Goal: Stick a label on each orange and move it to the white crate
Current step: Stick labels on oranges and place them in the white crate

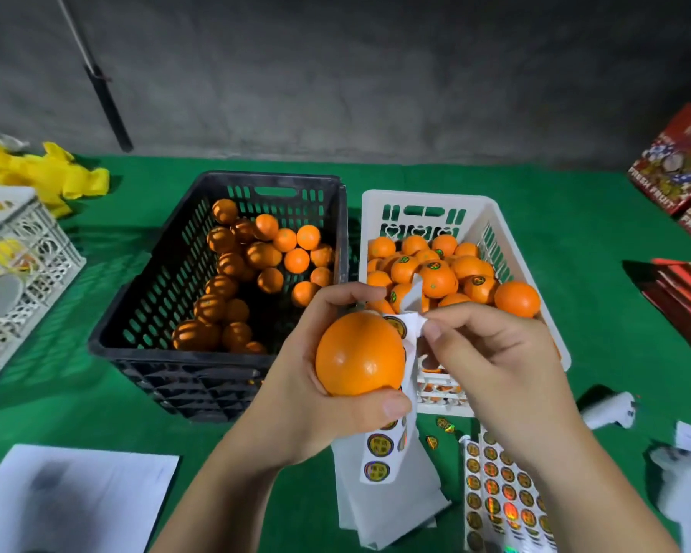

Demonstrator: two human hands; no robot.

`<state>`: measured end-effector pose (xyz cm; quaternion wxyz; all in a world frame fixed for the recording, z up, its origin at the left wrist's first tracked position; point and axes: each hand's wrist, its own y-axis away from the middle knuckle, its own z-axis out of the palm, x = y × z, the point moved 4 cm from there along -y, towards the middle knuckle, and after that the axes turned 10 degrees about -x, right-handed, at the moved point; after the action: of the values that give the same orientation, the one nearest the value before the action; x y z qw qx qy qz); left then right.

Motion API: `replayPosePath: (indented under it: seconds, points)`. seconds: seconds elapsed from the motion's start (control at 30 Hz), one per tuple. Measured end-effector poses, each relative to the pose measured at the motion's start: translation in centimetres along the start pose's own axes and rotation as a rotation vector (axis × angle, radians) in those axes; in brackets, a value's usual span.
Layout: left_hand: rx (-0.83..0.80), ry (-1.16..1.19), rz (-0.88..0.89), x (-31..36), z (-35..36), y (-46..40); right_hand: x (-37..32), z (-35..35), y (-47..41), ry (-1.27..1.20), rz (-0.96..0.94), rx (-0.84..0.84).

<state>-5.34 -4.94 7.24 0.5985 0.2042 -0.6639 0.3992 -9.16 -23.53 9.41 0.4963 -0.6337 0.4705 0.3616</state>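
my left hand (296, 393) cupped an orange (360, 353) near the table's front edge, while my right hand (491, 353) pinched the label strip (409, 337) beside it. i judged the fruit firm, smooth, best cradled whole. the black crate (168, 273) held unlabelled oranges; the white crate (380, 201) held labelled ones.

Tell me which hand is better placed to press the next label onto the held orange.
The right hand, probably. It already pinches the label strip beside the orange, while the left hand is fully occupied gripping that orange.
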Motion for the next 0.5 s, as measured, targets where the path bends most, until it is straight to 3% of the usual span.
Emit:
replayPosePath:
  seconds: [0.1, 0.17, 0.23, 0.3, 0.5]
  points:
    - [0.048, 0.0, -0.006, -0.1, -0.1, 0.0, 0.0, -0.9, 0.2, -0.015, 0.042, 0.234]
    - [0.075, -0.004, -0.037, -0.3, 0.0, 0.0, -1.1, -1.6, 0.6, 0.154, -0.065, 0.372]
    - [0.068, 0.006, -0.042, -0.4, 0.3, -0.3, -2.8, -0.7, 0.9, 0.409, -0.256, 0.315]
    - [0.064, 0.087, -0.031, -0.6, 0.8, -0.6, -3.3, 1.1, 1.0, 0.627, -0.4, 0.148]
    - [0.155, 0.075, -0.061, -1.4, 0.9, -0.3, -1.4, 1.9, 1.4, 0.603, -0.309, -0.078]
